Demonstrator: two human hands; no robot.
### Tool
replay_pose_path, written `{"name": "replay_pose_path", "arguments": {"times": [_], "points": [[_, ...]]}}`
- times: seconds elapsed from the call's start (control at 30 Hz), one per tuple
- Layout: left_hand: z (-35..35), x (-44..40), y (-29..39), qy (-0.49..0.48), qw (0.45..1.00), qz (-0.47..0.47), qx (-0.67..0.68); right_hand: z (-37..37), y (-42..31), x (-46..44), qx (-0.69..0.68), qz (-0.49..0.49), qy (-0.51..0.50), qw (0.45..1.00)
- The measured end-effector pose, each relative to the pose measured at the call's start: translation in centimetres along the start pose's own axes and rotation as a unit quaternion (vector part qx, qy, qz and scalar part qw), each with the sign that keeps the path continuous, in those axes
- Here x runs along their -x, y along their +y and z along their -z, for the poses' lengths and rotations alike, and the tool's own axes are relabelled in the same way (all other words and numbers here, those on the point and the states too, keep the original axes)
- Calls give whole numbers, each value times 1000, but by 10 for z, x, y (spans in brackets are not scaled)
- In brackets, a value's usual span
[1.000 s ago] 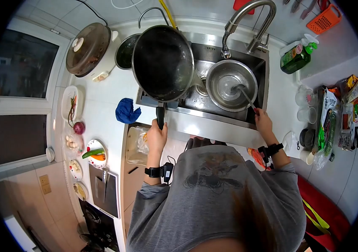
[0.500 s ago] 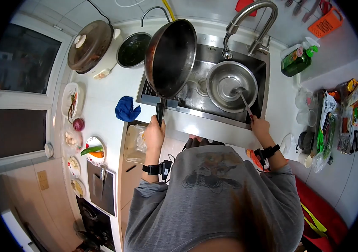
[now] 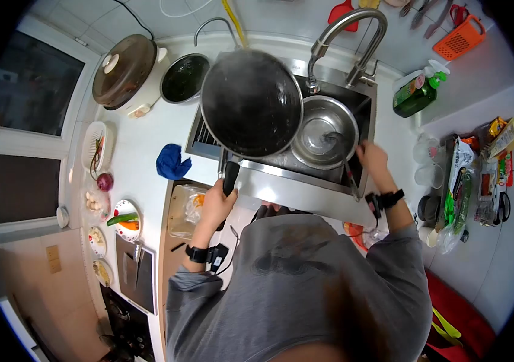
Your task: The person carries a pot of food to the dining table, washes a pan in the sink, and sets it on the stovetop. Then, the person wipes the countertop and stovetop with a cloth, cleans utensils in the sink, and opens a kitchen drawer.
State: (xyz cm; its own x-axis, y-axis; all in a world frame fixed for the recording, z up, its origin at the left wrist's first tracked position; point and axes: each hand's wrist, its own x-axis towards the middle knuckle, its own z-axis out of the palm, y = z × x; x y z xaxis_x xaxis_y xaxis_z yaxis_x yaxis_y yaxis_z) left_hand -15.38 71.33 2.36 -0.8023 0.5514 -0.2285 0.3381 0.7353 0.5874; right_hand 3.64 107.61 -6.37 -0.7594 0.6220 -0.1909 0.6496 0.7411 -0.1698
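My left hand (image 3: 216, 205) is wrapped round the black handle of a dark wok (image 3: 251, 102), whose inside faces me above the sink's left part. Haze hangs over the wok. A round metal basin (image 3: 308, 151) sits in the sink (image 3: 329, 174), partly covered by the wok. Inside the basin lies the head of a ladle (image 3: 351, 180), its handle leaning over the near rim. My right hand (image 3: 374, 161) is beside the basin's right rim, off the ladle, fingers slightly apart; whether they touch the rim is hard to see.
A curved faucet (image 3: 383, 36) rises behind the sink. Left of the wok stand a pot of dark green contents (image 3: 184, 79) and a lidded electric cooker (image 3: 125, 69). A blue cloth (image 3: 172, 161) lies on the counter. A green bottle (image 3: 415, 96) stands right of the sink.
The wok has turned so its inside faces me more. My right hand has let go of the ladle and moved up along the basin; the ladle's handle now rests over the rim.
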Motion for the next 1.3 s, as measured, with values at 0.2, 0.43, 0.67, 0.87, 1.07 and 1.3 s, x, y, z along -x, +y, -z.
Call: {"name": "replay_pose_path", "arguments": {"times": [0.2, 0.43, 0.67, 0.87, 1.07, 1.3], "points": [[-15, 22, 21, -157, 970, 109, 153, 77, 47, -134, -70, -80, 147, 983], [-28, 32, 53, -248, 927, 167, 226, 62, 75, -259, -151, -118, 25, 981], [-47, 27, 56, -291, 902, 167, 270, 25, 105, -293, -129, -64, 58, 988], [-52, 23, 49, -297, 905, 147, 268, 8, 125, -300, -168, -62, 74, 981], [-58, 10, 30, -312, 922, 66, 219, 23, 110, -286, -369, -203, 22, 907], [-36, -8, 34, -365, 897, 69, 240, 96, -46, -162, 15, 130, -215, 968]]}}
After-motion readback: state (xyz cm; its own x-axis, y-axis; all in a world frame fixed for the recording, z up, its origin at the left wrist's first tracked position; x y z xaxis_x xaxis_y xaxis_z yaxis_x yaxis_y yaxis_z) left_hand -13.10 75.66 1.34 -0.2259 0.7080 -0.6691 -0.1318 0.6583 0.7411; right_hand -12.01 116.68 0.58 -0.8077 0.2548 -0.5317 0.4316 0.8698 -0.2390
